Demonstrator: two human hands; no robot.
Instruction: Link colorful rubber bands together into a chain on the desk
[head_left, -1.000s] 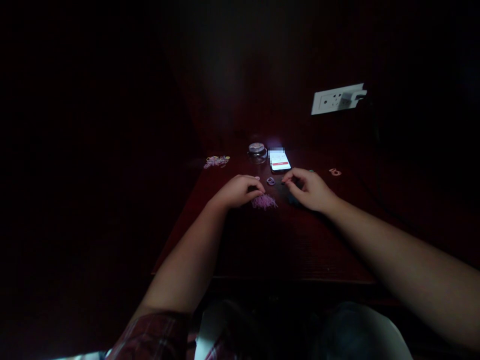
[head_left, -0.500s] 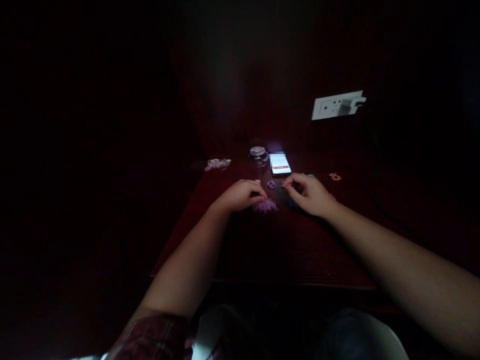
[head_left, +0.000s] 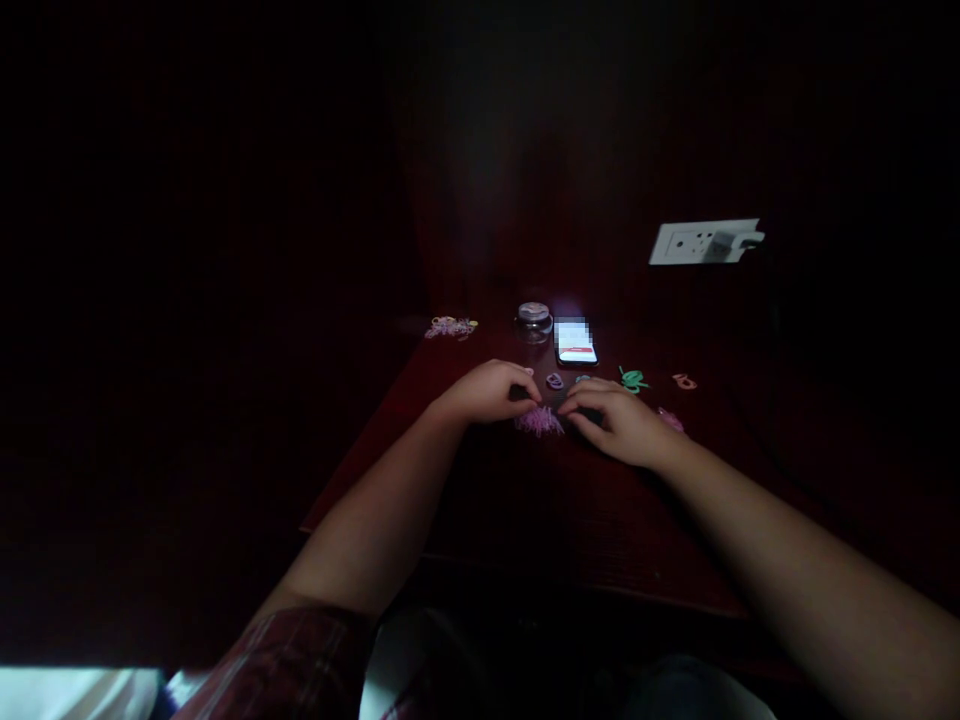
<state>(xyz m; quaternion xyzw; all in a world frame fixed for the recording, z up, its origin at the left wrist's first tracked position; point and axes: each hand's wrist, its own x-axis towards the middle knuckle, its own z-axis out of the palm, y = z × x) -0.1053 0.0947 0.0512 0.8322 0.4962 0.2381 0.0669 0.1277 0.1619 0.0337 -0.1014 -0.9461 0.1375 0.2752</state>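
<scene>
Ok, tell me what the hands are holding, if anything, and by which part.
That cannot be told: the left hand and right hand bend their fingers near the purple pile, too dim and small to show any hold.

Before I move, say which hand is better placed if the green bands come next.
Right, I'd judge: the right hand is close to the green bands, though its fingertips point away from them. The left hand is farther off, its fingertips by the purple pile.
</scene>
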